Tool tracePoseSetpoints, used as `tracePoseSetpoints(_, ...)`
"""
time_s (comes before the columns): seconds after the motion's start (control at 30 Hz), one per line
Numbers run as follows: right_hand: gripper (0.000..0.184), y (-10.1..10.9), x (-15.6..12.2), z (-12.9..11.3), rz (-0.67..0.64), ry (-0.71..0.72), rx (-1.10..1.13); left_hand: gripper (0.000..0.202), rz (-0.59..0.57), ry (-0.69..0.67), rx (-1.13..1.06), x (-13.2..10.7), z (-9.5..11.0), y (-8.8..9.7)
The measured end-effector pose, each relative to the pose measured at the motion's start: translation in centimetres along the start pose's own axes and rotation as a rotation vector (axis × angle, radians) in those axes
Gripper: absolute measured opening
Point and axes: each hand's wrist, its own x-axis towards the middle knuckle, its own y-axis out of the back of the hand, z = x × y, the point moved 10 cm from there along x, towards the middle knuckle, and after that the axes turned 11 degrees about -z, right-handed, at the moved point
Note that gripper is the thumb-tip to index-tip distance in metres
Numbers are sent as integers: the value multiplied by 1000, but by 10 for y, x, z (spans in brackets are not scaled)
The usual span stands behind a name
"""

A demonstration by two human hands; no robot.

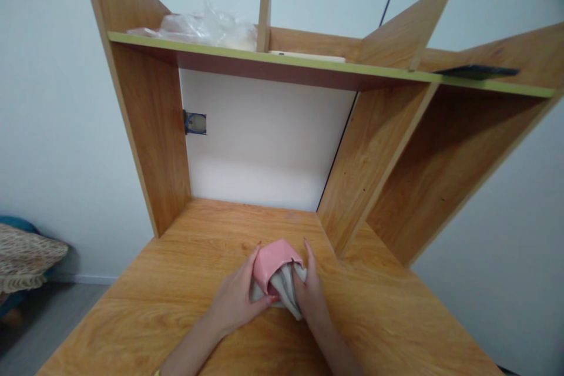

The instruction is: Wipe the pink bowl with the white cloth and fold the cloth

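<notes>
A pink, angular, hollow container [274,257] is tipped on its side above the desk, its opening facing me and to the right. My left hand [240,299] grips it from the left, thumb at the lower rim and fingers along the far side. A light grey cloth [285,288] is bunched in the opening and hangs out below it. My right hand [309,288] is closed on the cloth at the right side of the opening, with some fingers hidden inside and one finger pointing up. More pale cloth shows under the container by my left palm.
The wooden desk [211,229] carries a hutch with upright panels. Its shelf [308,66] holds a clear plastic bag [207,28], a flat white item [308,57] and a dark flat item [478,72]. A wall socket box [195,123] shows at the back. A fringed cover [29,255] lies at far left.
</notes>
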Motion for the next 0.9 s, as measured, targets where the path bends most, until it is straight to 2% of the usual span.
tracePoseSetpoints(0.07,58,-2,1,-1,-14,26,93,87,-28,18,-53,0,-1,-7)
tracePoseSetpoints(0.17,61,-7,2,0,-48,14,123,87,2,33,-91,-1,-3,-7)
tracePoseSetpoints(0.37,69,1,1,0,-23,-79,-192,75,73,-16,4,-2,0,5)
tracePoseSetpoints(0.47,68,3,-1,-12,-28,20,-289,71,85,-59,61,-5,6,9)
tracePoseSetpoints(0.57,70,-4,-2,-19,-95,106,-328,69,75,-128,111,-6,15,10)
tracePoseSetpoints(0.67,71,-17,-2,-15,-211,109,-282,71,33,-157,137,-5,21,8)
tracePoseSetpoints(0.73,70,-21,-3,-11,-237,97,-226,69,9,-139,136,-3,20,8)
tracePoseSetpoints(0.9,66,-14,-1,0,-156,30,-54,63,22,-80,88,0,12,11)
